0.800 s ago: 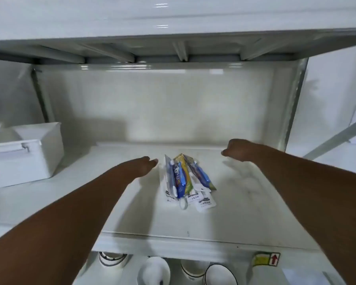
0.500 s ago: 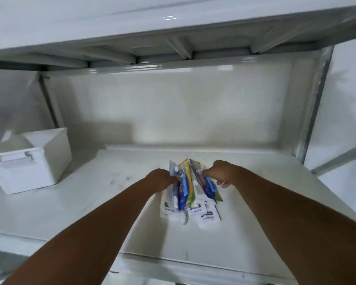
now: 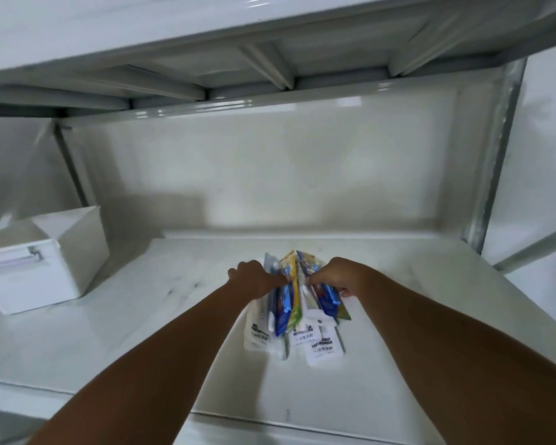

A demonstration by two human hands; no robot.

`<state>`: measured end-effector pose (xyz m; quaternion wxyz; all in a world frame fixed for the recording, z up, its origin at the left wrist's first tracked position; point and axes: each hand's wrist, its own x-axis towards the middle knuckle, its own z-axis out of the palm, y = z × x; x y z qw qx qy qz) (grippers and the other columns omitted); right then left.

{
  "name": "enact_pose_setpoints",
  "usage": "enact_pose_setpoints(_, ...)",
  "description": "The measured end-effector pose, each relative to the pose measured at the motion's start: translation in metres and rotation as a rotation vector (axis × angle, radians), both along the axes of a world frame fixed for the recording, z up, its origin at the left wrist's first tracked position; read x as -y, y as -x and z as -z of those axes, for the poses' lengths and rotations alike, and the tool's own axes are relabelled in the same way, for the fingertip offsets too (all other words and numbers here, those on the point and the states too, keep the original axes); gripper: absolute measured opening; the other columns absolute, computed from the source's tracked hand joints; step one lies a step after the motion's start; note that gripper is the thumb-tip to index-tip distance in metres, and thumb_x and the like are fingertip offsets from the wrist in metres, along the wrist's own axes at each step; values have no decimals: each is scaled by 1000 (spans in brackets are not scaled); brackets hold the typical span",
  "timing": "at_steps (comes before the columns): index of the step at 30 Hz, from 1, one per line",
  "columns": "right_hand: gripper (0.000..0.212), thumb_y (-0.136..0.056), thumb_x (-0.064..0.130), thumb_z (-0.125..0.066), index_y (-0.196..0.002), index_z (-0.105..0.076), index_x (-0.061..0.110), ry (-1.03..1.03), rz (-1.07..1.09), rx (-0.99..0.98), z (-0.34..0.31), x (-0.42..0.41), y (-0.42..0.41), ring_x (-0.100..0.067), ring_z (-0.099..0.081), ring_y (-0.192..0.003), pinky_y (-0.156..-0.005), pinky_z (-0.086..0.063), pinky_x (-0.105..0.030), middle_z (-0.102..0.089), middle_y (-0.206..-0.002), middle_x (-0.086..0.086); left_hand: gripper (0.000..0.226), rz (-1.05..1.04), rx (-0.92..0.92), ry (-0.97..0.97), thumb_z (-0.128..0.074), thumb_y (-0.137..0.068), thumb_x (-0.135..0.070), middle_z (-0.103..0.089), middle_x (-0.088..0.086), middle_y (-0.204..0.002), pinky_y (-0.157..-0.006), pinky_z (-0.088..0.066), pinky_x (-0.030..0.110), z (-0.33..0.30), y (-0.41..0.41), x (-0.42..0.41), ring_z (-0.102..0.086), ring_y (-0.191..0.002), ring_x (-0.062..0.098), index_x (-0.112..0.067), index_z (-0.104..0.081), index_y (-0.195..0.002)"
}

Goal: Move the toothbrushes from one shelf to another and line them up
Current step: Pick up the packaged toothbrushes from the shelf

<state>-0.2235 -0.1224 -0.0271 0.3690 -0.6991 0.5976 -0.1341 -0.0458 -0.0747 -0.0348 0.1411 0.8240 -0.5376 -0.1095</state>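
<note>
A heap of packaged toothbrushes (image 3: 297, 311) lies in the middle of a white shelf (image 3: 142, 342); the packs are blue, yellow-green and white with black lettering. My left hand (image 3: 254, 277) rests on the heap's left side, its fingers closed on the blue pack there. My right hand (image 3: 337, 274) presses on the right side, fingers pinched on another blue pack. The far ends of the packs stick out beyond both hands. How many packs each hand holds is hidden by the knuckles.
A white plastic bin (image 3: 42, 261) with a handle stands at the shelf's left end. Another shelf (image 3: 206, 36) with ribbed underside hangs low overhead. A metal upright (image 3: 491, 162) bounds the right rear corner. The back panel is a plain white wall.
Both hands came in from apart and closed onto the heap of toothbrush packs. The view has tilted upward, so the lower shelf with bowls has left the frame.
</note>
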Motion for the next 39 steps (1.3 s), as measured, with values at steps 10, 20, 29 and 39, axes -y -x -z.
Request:
enact_pose_setpoints(10, 30, -68, 40, -70, -72, -56, 14, 8, 104, -14, 1, -4, -8, -25, -64, -81, -71, -46, -27, -62, -78, -6, 26, -119, -45, 58, -62, -80, -34, -54, -2, -80, -86, -32, 31, -3, -5, 5, -57, -96, 22, -16, -47, -70)
enact_pose_setpoints(20, 35, -72, 30, -74, -92, -58, 7, 25, 178, 80, -16, -12, 25, -22, -61, -71, -57, -41, -22, -63, -89, -13, 17, -125, -517, 453, -63, -80, -16, -65, 20, -77, -71, -60, 41, -46, 5, 7, -65, -65, 34, 1, -62, -80)
enact_pose_setpoints(29, 34, -78, 36, -64, -70, -53, 5, 42, 322, -114, -22, -23, 101, -24, -55, -58, -56, -38, -26, -56, -43, -12, 24, 168, -685, 163, -76, -76, -18, -69, 22, -80, -77, -59, 40, -23, 125, 25, -65, -64, 29, -2, -61, -66)
enact_pose_setpoints(39, 40, -94, 29, -56, -124, -58, 3, 111, 200, -356, -10, -31, 116, -27, -60, -117, -85, -46, -30, -62, -123, -13, 30, 333, -249, 100, -75, -78, -24, -58, 2, -54, -45, -49, 18, 5, 148, 27, -56, -36, 8, -11, -54, -60)
